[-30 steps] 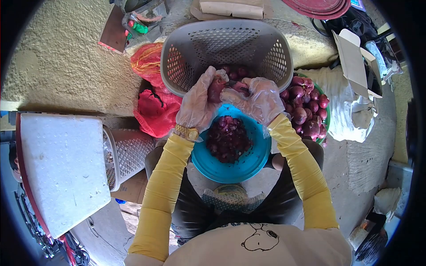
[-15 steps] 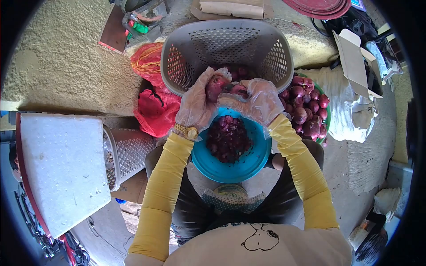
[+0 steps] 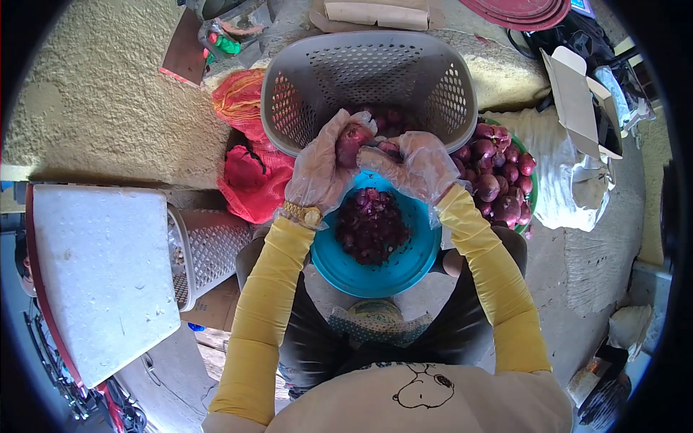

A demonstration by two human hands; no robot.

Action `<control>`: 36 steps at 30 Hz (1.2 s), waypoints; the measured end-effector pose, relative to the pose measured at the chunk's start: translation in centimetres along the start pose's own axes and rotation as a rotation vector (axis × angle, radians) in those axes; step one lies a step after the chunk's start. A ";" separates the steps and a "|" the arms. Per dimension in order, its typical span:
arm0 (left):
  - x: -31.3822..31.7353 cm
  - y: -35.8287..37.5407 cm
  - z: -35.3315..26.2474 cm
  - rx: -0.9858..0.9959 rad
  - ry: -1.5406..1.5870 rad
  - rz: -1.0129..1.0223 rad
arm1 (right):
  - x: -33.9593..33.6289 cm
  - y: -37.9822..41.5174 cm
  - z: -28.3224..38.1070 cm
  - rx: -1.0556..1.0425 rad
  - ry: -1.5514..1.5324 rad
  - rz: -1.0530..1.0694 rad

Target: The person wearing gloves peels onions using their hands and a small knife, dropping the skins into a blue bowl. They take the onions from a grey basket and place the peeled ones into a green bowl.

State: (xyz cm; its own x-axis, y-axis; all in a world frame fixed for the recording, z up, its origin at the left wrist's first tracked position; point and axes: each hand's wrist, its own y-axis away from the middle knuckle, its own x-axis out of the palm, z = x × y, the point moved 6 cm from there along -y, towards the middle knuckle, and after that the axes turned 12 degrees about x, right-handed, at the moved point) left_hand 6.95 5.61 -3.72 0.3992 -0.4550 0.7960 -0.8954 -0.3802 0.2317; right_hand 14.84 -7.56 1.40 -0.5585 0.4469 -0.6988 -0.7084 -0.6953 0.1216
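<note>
A clear plastic glove covers my left hand (image 3: 323,167), whose fingers are wrapped round a red onion (image 3: 353,143). Beside it, my gloved right hand (image 3: 419,164) is closed near the onion; something dark red shows at its fingers, too hidden to name for certain. Both hands are over the near rim of a grey perforated basket (image 3: 368,45) with red onions inside. Below them, a blue basin (image 3: 368,281) between my knees holds dark red onion pieces or peelings (image 3: 372,227).
Whole red onions (image 3: 498,173) fill a green-rimmed container at the right, beside a white sack (image 3: 548,166). At the left are a red mesh bag (image 3: 253,180), a second basket (image 3: 213,245) and a white board (image 3: 105,274). An open carton (image 3: 577,94) stands upper right.
My right hand has shifted and turned slightly, and its fingers lie a little differently beside the onion. My left hand keeps its hold nearly unmoved.
</note>
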 end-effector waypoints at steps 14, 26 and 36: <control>-0.2 0.0 -0.6 -0.003 0.003 -0.021 | 2.9 0.3 -1.1 -0.259 0.361 0.047; -0.8 -0.1 -2.0 0.003 0.070 -0.040 | 4.7 1.1 -0.8 -0.257 0.438 0.310; -0.5 -0.1 -1.9 -0.003 0.128 0.004 | 2.7 1.2 0.5 -0.297 0.313 0.234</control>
State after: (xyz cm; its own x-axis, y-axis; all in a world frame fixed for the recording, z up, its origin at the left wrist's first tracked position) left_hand 6.52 7.39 -3.09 0.3669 -0.3497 0.8620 -0.8978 -0.3758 0.2297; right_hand 12.24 -6.89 -0.02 -0.4992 0.1002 -0.8607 -0.4003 -0.9076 0.1265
